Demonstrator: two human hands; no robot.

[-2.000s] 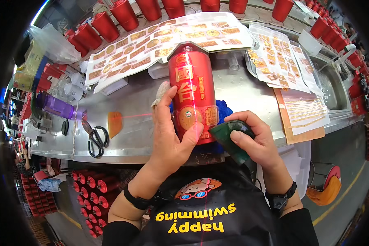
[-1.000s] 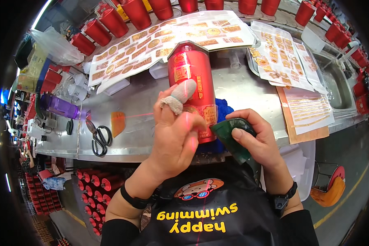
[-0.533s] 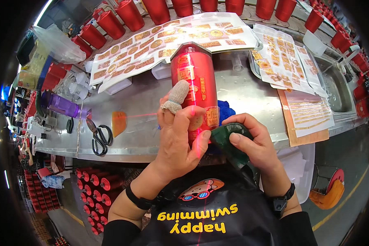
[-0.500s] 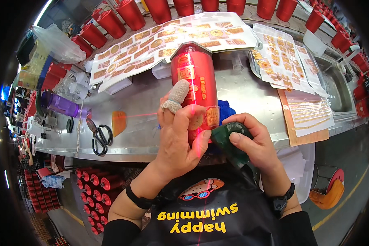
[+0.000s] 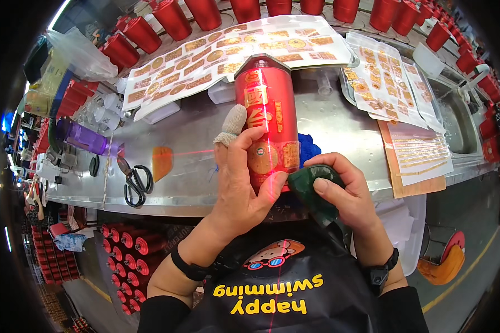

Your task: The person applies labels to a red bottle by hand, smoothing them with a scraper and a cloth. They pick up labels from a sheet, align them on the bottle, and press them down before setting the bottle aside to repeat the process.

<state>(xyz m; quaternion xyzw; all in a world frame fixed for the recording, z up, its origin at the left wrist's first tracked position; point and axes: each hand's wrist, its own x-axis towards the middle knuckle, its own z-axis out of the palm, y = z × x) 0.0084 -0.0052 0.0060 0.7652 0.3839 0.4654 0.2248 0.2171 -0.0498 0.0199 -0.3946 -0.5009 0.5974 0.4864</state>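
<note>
The steel counter (image 5: 339,127) runs crosswise beyond both grips, and beyond them again lie 3 or so sticker sheets (image 5: 228,53) of gold labels, probably kept flat and within reach so that labels can be peeled off. A row of red cans (image 5: 172,16) stands along the far edge, well beyond the grips.

The red cylindrical can (image 5: 268,119) lies on the counter between the 2 hands, its long axis running away from the person, the grey capped end pointing to the far side and the base toward the body. Held this way, its curved side faces up, which seems to suit pressing a label flat on it.

The left hand (image 5: 241,183) is closed around the near part of the can from the left, the thumb across a round gold label (image 5: 263,157); its forefinger, in a white fabric cot (image 5: 233,123), is stretched along the can's side, likely to steady it against rolling. The right hand (image 5: 344,191) is clamped on a dark green cloth pad (image 5: 311,186), pressed to the can's lower right side just beside the label. A blue cloth (image 5: 307,150) shows just beyond the right grip, tucked against the can.

Left of the left grip, apart from it, lie black scissors (image 5: 134,183), an orange sticker (image 5: 161,162) and a purple bottle (image 5: 83,139).
</note>
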